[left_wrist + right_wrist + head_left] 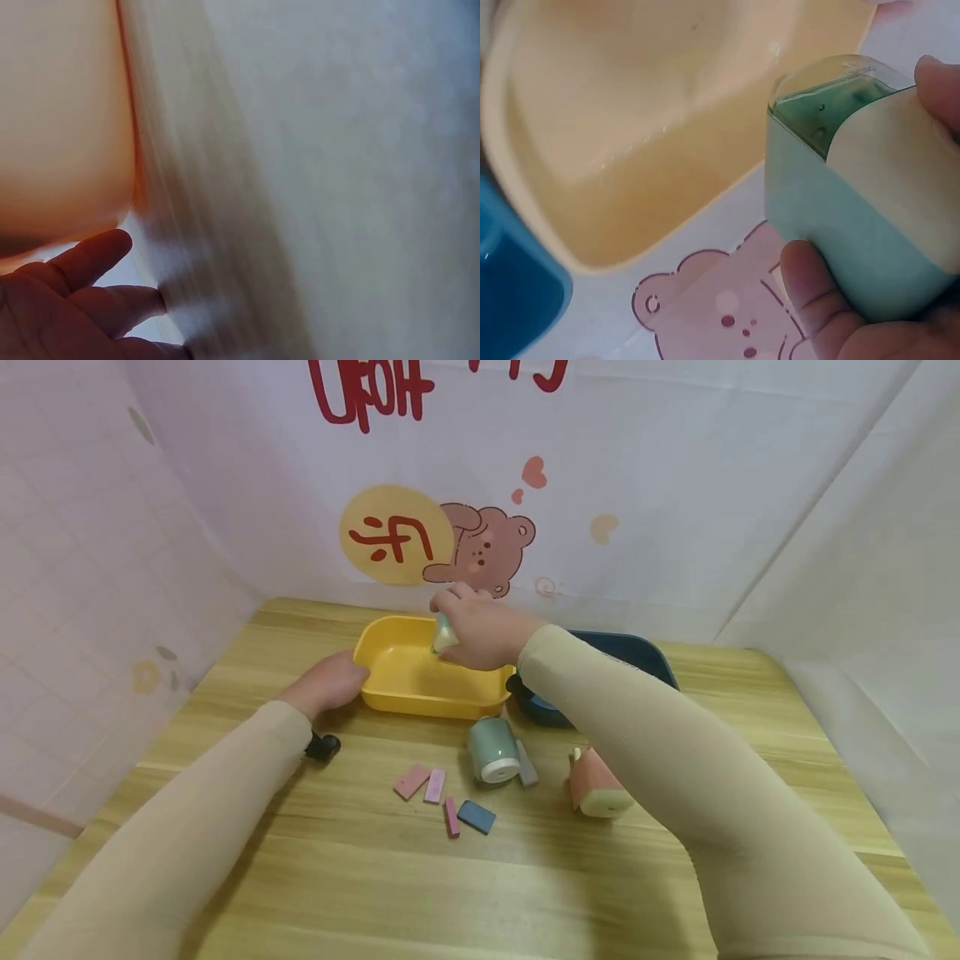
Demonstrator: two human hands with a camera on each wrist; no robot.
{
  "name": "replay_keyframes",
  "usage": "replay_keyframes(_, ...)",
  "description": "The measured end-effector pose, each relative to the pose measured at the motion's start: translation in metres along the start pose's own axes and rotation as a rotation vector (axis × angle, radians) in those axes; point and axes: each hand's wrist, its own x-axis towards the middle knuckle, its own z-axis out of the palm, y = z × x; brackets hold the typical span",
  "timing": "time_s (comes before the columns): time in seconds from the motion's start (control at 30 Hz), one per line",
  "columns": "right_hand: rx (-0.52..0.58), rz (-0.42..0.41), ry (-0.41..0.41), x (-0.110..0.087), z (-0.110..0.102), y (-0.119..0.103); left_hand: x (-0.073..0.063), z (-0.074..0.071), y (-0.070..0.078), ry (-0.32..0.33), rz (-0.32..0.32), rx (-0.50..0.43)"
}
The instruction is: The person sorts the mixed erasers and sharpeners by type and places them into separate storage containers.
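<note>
My right hand (483, 628) holds a mint-and-cream pencil sharpener (855, 195) above the yellow tub (435, 706). Its clear end, with green inside, is tilted toward the tub. In the right wrist view, the thumb and a finger grip its sides. My left hand (333, 680) touches the left side of the yellow tub. In the left wrist view, its fingers (94, 259) are fairly straight beside the tub's outer wall; the thumb is hidden there. No loose things are visible inside the yellow tub.
A dark blue tub (630, 652) stands at right, partly behind my right sleeve. Nearer lie a green sharpener-like thing (491, 743), a grey block (527, 767), a pink-and-cream one (596, 785), pink erasers (412, 782), a purple eraser (435, 787) and a blue eraser (477, 817).
</note>
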Motion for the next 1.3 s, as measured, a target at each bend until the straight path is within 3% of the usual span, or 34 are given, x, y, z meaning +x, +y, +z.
replay_keyframes(0.27,-0.061,0.017,-0.047,0.030,0.019,-0.013,-0.003,0.000,0.005,-0.018,-0.021,-0.011)
replay_keyframes(0.53,-0.206,0.051,-0.105,0.054,0.030,-0.034,-0.006,0.000,0.002,0.003,0.004,-0.011)
replay_keyframes(0.8,-0.102,0.039,-0.195,0.070,0.046,-0.041,-0.004,0.002,0.000,0.015,0.044,-0.002)
replay_keyframes(1.1,-0.156,0.025,-0.247,0.072,0.050,-0.048,-0.003,0.003,-0.001,0.027,0.054,0.007)
replay_keyframes(1.3,-0.168,0.019,-0.291,0.087,0.055,-0.040,-0.004,0.003,0.000,0.030,0.057,0.006)
